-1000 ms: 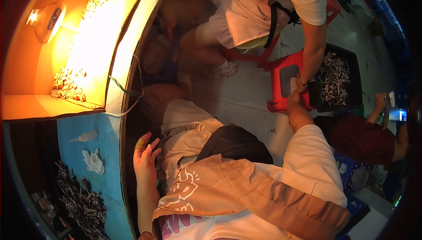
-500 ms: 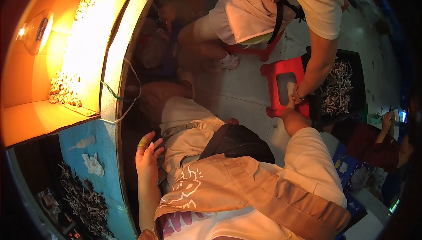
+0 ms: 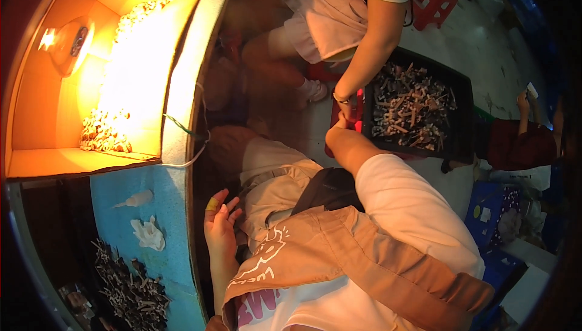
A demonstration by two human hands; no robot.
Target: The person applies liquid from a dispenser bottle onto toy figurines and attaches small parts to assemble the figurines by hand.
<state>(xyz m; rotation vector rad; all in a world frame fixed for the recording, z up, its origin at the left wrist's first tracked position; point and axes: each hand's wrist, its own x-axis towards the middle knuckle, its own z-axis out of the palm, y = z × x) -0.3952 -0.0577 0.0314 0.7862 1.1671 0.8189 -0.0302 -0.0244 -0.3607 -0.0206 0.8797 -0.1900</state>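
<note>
My left hand (image 3: 220, 219) hovers beside the blue table's edge, its fingers loosely bent and apart with nothing in them. A yellow wrap goes round one finger. My right arm reaches forward to a red plastic stool (image 3: 358, 113), and my right hand (image 3: 338, 130) is at the stool, its fingers mostly hidden. Right by it is a co-worker's hand (image 3: 344, 105). A black crate (image 3: 464, 91) full of small, pale and dark stick-like pieces (image 3: 412, 110) covers much of the stool in view; whether it rests on it I cannot tell.
At the left, a cardboard box (image 3: 42, 158) with a lit bulb (image 3: 68, 43) holds small pieces in its glare. On the blue table (image 3: 173, 210) lie a small bottle (image 3: 139, 198), crumpled tissue (image 3: 148, 234) and a dark heap (image 3: 130, 288). Another red stool (image 3: 435, 0) stands behind.
The red stool, both hands at it and the black crate have shifted left in view; the crate now hides more of the stool. The view has also shifted. My left hand keeps its pose.
</note>
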